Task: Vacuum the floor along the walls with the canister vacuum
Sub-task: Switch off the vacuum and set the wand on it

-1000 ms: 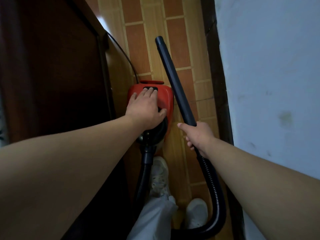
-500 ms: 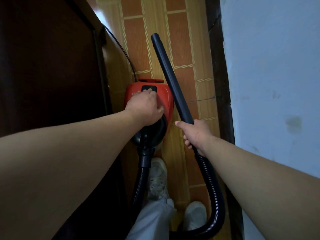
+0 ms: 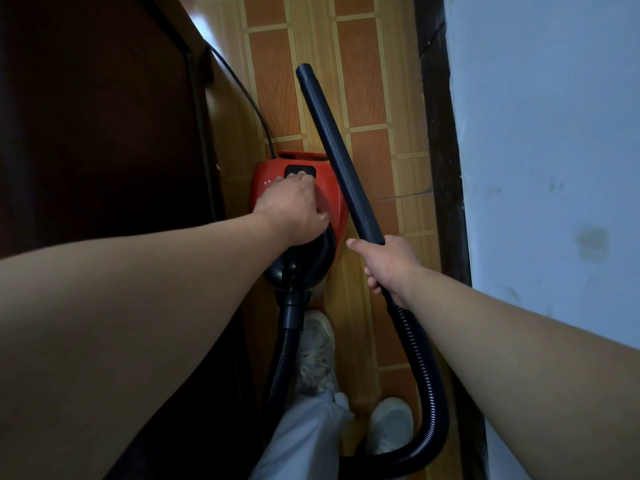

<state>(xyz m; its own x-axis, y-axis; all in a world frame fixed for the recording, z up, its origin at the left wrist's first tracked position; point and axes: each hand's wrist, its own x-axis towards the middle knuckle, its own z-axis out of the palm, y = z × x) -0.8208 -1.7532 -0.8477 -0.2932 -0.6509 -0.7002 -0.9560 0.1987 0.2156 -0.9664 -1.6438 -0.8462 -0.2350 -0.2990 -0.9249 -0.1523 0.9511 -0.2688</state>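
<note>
A dark, glossy wooden door is filling the left of the frame, with a thin black cord running along its edge. At centre left, the left hand is resting on the rounded red plastic canister vacuum, which is sitting on the floor. Its fingers are bent and close together, tips touching the black switch; whether they are gripping, I cannot tell. Right of centre, the right hand is clamping all its fingers around the smooth black wand where the ribbed hose is joining it, thumb lying on top. The wand is slanting over the brown, brick-patterned floor towards the upper centre, beside the pale, stained wall.
</note>
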